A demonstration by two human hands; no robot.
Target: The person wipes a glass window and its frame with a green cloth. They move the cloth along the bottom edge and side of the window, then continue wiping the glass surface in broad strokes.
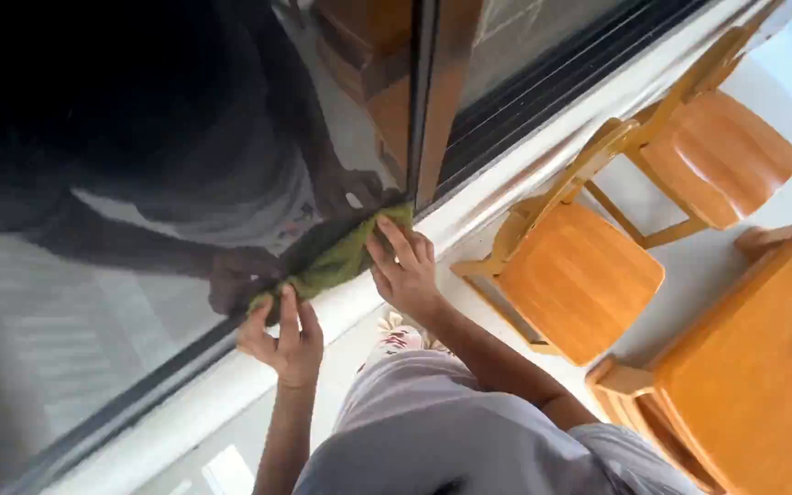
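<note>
Against the glass door (139, 302), I saw my left hand (284, 337) and right hand (405, 270) pinching a green cloth (336, 261); an uneven pull could drop it.

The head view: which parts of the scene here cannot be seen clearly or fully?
- Green cloth: its ends are covered by the left hand and right hand.
- Glass door: a dark reflection of the person hides what is behind it.
- Wooden table: cut off by the right and bottom edges.
- Far chair: its back is cut off by the top edge.
- Third chair: mostly hidden by the table.
</note>
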